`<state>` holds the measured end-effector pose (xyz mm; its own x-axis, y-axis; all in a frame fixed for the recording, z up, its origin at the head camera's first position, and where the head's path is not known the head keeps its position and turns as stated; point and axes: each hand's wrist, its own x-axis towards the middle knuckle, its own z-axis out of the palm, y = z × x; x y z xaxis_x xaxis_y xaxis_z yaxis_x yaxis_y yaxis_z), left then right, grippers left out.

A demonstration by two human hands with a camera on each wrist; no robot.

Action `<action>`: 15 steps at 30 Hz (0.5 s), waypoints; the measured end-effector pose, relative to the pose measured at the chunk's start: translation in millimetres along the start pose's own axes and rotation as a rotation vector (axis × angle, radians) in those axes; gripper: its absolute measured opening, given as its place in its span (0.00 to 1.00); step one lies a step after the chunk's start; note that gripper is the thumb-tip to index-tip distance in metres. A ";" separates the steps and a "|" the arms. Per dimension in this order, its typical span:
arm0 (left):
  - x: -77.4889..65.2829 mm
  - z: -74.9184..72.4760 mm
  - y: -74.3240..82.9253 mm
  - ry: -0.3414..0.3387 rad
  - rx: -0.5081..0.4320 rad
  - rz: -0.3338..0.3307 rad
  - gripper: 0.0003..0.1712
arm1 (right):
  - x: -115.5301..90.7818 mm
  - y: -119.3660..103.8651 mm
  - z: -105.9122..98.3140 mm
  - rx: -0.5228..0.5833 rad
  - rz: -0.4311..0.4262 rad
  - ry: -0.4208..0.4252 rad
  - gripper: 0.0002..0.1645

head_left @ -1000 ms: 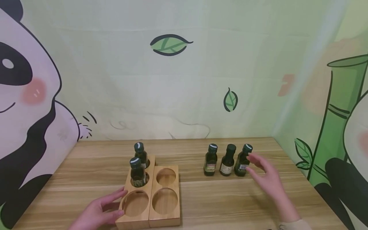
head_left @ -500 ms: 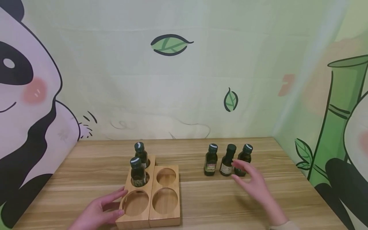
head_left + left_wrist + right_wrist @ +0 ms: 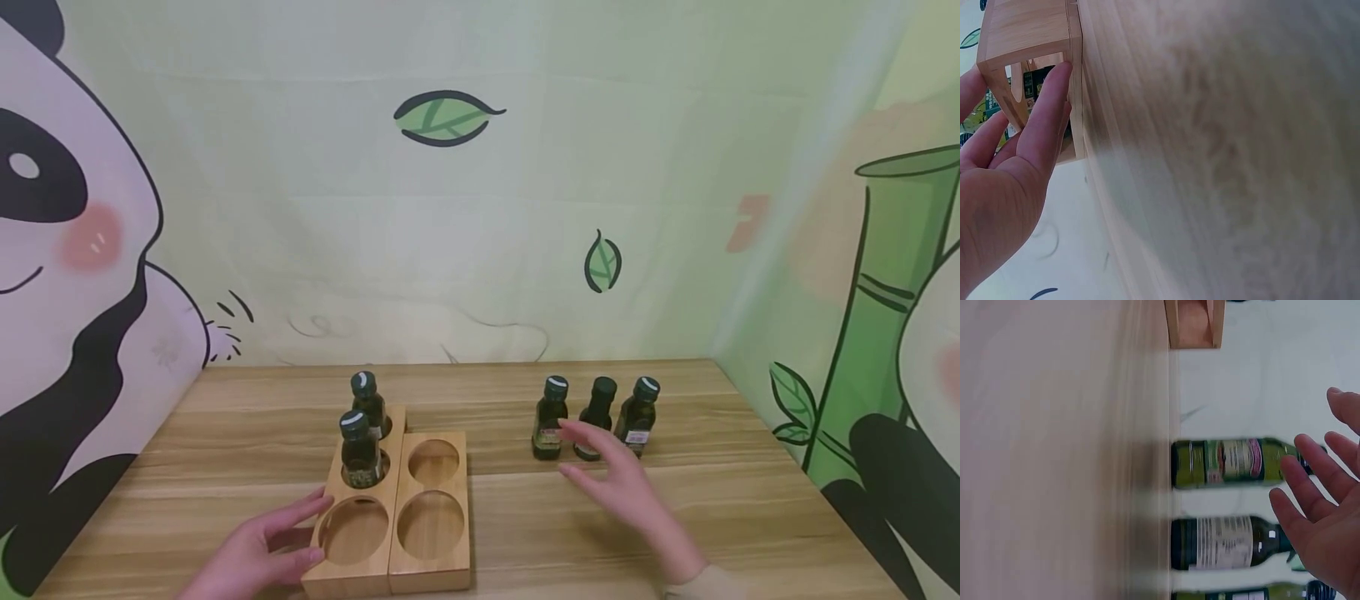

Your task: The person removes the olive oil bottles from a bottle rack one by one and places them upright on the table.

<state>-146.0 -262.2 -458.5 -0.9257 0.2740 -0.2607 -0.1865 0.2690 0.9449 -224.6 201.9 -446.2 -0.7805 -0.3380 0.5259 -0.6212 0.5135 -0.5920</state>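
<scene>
I see a streaky wood-grained desk [image 3: 540, 533] carrying a smooth, round-holed pale wooden rack [image 3: 430, 581] of two adjoining blocks. My left hand [image 3: 251, 550] touches its left side, fingers fairly straight. My right hand [image 3: 618, 483], fingers parted, holds nothing just before three upright dark green glass bottles [image 3: 599, 408]. Two capped dark bottles [image 3: 360, 454] stand in the rack's left block.

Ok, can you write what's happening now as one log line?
left hand: touching wooden rack | right hand: holding nothing, in front of three upright bottles | rack: two bottles in, three wells empty
</scene>
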 end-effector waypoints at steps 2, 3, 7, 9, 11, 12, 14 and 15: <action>0.1 0.2 0.0 -0.003 -0.006 0.004 0.43 | 3.6 -3.3 5.9 0.018 -0.021 -0.013 0.34; 0.1 0.2 -0.1 -0.004 -0.008 0.005 0.43 | 5.6 -5.2 8.8 0.031 -0.033 -0.022 0.34; 0.0 -0.6 -0.7 -0.007 -0.011 -0.006 0.43 | 13.3 -13.3 20.3 0.053 -0.061 -0.058 0.34; -0.1 -1.1 -0.9 -0.008 -0.010 -0.009 0.43 | 16.9 -17.6 25.6 0.069 -0.074 -0.073 0.34; -0.1 -1.4 -0.9 -0.012 -0.008 -0.007 0.43 | 20.3 -21.7 30.8 0.076 -0.087 -0.084 0.35; -0.1 -1.4 -0.9 -0.013 -0.007 -0.003 0.43 | 21.7 -23.4 33.4 0.081 -0.091 -0.089 0.35; 0.0 -1.4 -0.7 -0.019 -0.008 0.006 0.43 | 24.3 -26.5 38.6 0.096 -0.090 -0.098 0.35; 0.0 -1.3 -0.6 -0.020 -0.007 0.010 0.43 | 25.5 -27.8 41.4 0.101 -0.090 -0.103 0.35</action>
<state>-146.3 -263.6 -458.8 -0.9208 0.2952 -0.2551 -0.1797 0.2594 0.9489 -230.2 146.3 -441.6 -0.7215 -0.4609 0.5167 -0.6884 0.3973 -0.6068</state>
